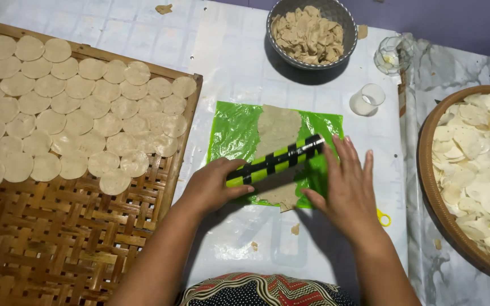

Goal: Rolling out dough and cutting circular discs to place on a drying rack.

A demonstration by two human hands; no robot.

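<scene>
White plastic-covered desk (245,62), seen from above. Left hand (211,187) fingers curled over the near end of a green-and-black roller (276,160); right hand (347,187) fingers flat and spread against its far end. Roller lies tilted across flattened dough (278,127) on a green sheet (233,130), centre. Woven tray (58,226) of dough discs (75,113) at 9 o'clock, bowl (311,34) at 12, basket (426,170) at 3.

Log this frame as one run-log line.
left hand: on green roller | right hand: on roller | dough sheet: under roller, on green plastic
</scene>
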